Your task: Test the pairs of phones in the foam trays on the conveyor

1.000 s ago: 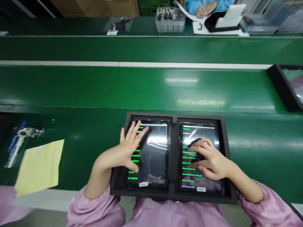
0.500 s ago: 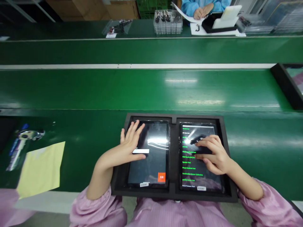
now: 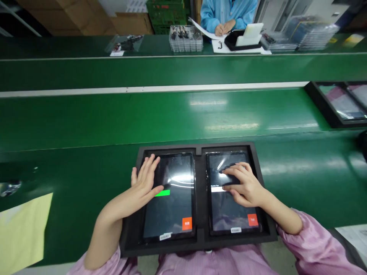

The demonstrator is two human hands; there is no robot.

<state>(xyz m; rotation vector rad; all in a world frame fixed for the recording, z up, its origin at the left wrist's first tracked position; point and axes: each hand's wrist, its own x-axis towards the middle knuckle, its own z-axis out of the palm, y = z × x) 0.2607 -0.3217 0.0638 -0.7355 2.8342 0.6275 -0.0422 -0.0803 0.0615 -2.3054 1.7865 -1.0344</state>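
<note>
A black foam tray (image 3: pixel 199 244) lies at the near edge of the green bench and holds two tablets side by side. My left hand (image 3: pixel 145 183) rests with spread fingers on the left tablet (image 3: pixel 172 210), thumb beside a green bar on its screen. My right hand (image 3: pixel 242 183) lies with fingers apart on the right tablet (image 3: pixel 229 212), fingertips at a white bar. Each dark screen shows an orange button at its lower right corner. Neither hand holds anything.
A green conveyor belt (image 3: pixel 160 114) runs across beyond the tray. Another black tray (image 3: pixel 323 109) with tablets sits on it at right. A yellow sheet (image 3: pixel 20 229) lies at lower left. Across the line a person in blue (image 3: pixel 226 15) works beside stacked clear trays (image 3: pixel 185 38).
The green menu list on the right tablet gave way to a dark screen with a white bar and orange button. The left screen's bar turned green. The view shifted up and rightward.
</note>
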